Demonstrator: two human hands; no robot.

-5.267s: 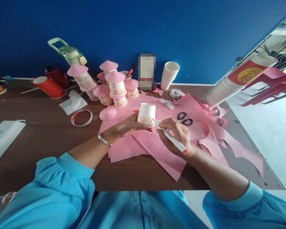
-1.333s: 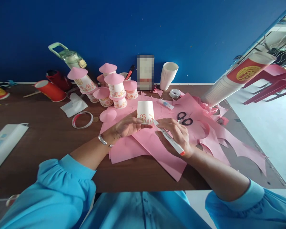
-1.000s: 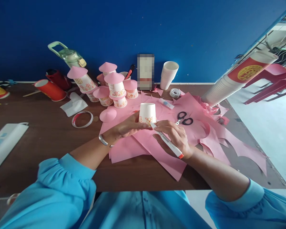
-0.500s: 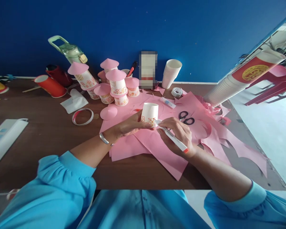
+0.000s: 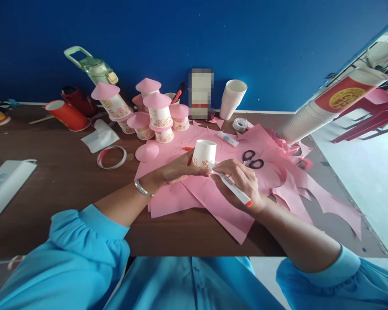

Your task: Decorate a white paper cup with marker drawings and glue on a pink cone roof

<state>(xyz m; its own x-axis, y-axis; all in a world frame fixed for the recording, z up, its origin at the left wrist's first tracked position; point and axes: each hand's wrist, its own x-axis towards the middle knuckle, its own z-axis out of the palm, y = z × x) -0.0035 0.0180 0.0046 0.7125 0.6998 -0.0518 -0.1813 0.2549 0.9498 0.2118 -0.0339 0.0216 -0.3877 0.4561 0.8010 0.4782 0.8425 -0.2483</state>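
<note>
My left hand (image 5: pixel 180 167) grips a white paper cup (image 5: pixel 204 150) near its base, tilted slightly above the pink paper. Orange-red drawn figures run around the cup's lower part. In my right hand (image 5: pixel 242 183) is a white marker pen (image 5: pixel 234 189) with an orange-red end, its tip at the drawing on the cup. Pink sheets of paper (image 5: pixel 177 200) lie beneath both hands. Behind my left hand stand several decorated paper cups (image 5: pixel 161 116) with pink cone tops, some stacked. A loose pink cone (image 5: pixel 147 152) rests left of the held cup.
Black-handled scissors (image 5: pixel 252 159), a glue tube (image 5: pixel 228 138) and clear tape (image 5: pixel 240 125) lie at right. Stacked white cups (image 5: pixel 233 99) stand by the wall; a longer cup stack (image 5: pixel 330 103) leans far right. A tape ring (image 5: pixel 111 157), red cup (image 5: pixel 67 115) and bottle (image 5: pixel 95 69) are at left.
The cup in my left hand has shifted very slightly to the right. The marker's rear end has moved a little left and its tip has moved along the drawing.
</note>
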